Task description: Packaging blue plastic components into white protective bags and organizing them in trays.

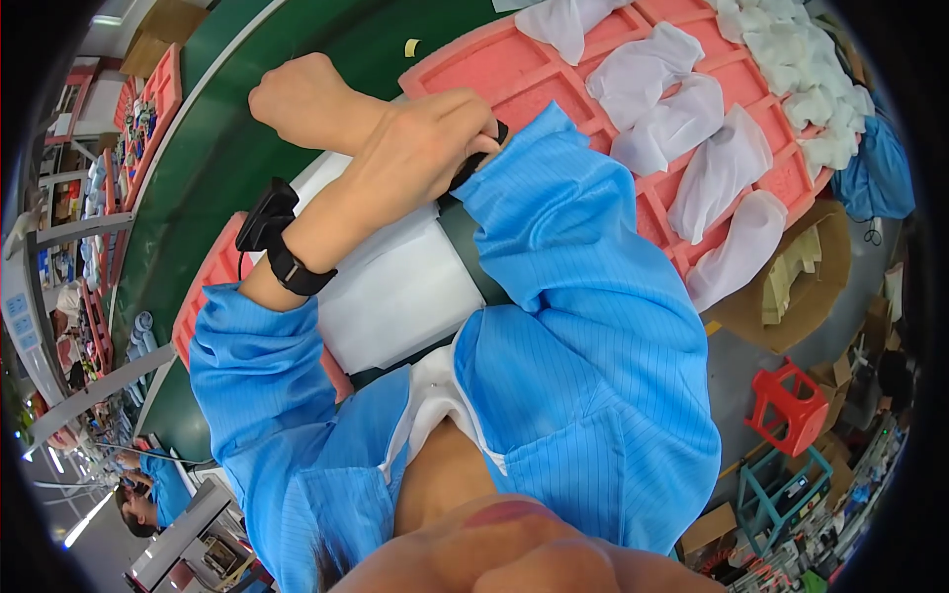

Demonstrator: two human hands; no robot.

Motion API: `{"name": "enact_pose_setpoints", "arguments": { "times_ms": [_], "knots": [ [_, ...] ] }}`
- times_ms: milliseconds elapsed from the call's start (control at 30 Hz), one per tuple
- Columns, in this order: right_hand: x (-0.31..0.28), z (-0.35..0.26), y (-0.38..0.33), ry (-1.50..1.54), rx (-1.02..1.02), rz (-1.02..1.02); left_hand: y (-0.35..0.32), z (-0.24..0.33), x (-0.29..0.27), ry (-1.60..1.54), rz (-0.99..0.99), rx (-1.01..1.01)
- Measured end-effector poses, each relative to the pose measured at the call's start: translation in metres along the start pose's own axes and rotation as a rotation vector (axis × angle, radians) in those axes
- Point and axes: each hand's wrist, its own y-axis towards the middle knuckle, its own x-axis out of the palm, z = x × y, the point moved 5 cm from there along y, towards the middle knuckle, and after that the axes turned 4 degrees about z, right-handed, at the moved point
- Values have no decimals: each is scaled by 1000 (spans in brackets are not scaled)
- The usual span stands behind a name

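Over bench (222, 124), beside left edge of pink tray (473, 91): black band (464, 176) on your right wrist, partly hidden by left hand (420, 143), fingers curled, gripping it. Band's long axis crosses wrist, slanting from tray toward paper (410, 292). Right hand (304, 102) points toward bench's left edge; fingers hidden, cannot tell whether open.

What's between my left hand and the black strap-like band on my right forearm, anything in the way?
Nothing visible: the bare left hand is touching the black strap-like band. The bunched blue striped fabric sleeve lies right beside it, on the elbow side.
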Motion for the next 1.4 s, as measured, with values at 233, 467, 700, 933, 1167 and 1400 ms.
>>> {"name": "enact_pose_setpoints", "arguments": {
  "times_ms": [233,467,700,933,1167,1400],
  "knots": [
    [15,-3,-5,-51,-4,-119,7,-19,-1,-184,9,-230],
    [17,-13,-10,-8,-21,-181,-1,-39,9,-292,-35,-523],
    [19,-20,-12,42,-45,-230,-8,-51,14,-514,-75,-711],
    [29,-11,-11,-26,-33,-357,1,-42,17,-288,68,-629],
    [41,-11,-12,-72,-7,-493,10,-36,19,-108,116,-460],
    [43,-39,-6,-1115,110,-478,3,-18,-5,-252,-101,-234]
  ]
}}
